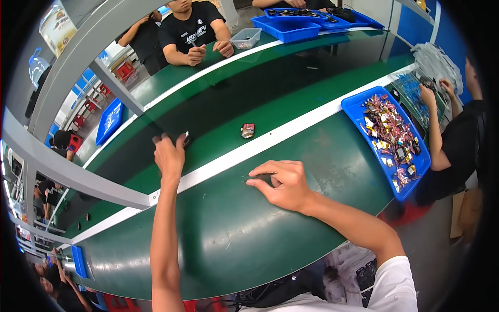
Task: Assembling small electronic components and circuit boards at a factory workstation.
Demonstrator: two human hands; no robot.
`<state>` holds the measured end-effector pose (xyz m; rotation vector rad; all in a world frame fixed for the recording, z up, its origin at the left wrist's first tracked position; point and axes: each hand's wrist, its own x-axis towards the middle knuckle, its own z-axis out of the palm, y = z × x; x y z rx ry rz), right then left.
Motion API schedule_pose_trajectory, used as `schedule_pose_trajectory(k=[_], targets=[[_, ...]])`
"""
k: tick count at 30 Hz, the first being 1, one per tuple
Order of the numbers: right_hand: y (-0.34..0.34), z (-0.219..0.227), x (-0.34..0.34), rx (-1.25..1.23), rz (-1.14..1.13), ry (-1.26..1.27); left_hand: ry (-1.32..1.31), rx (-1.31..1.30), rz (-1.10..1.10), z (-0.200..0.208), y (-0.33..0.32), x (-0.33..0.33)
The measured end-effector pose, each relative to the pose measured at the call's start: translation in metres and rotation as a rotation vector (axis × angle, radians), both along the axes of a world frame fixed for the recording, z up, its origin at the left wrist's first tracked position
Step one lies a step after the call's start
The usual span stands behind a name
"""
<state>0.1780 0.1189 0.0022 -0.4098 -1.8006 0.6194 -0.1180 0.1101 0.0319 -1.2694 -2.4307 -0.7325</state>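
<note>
My left hand (pixel 169 157) reaches over the dark green belt (pixel 291 88), its thumb and fingers apart, the fingertips slightly blurred. Right beside the thumb is a small dark part (pixel 187 138) with a shiny spot; whether the thumb touches it I cannot tell. Farther right on the belt lies a small red and silver electronic part (pixel 248 130). My right hand (pixel 286 184) is over the near green tabletop (pixel 223 234), closed on thin dark tweezers (pixel 267 174) whose tips point left.
A blue tray (pixel 353 112) heaped with small wired parts stands at the right, beside a co-worker's arm (pixel 435 125). Across the belt sits another person (pixel 192 36) near a clear plastic box (pixel 246 38). Blue trays (pixel 288 31) stand at the back. A grey metal frame (pixel 78 171) arches over the left side.
</note>
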Motion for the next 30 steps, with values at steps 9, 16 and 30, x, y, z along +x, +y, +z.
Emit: schedule_pose_trajectory(k=[9,16,30], targets=[[-0.004,0.005,0.005,-0.043,-0.012,-0.137,-0.248,-0.011,-0.831,0.007,0.064,0.063],[0.002,-0.012,-0.004,0.006,-0.027,-0.074,-0.155,-0.315,-0.850,0.004,0.091,0.075],[-0.002,-0.009,-0.004,-0.084,0.050,-0.093,-0.887,-0.091,-0.581,0.018,0.019,0.045]])
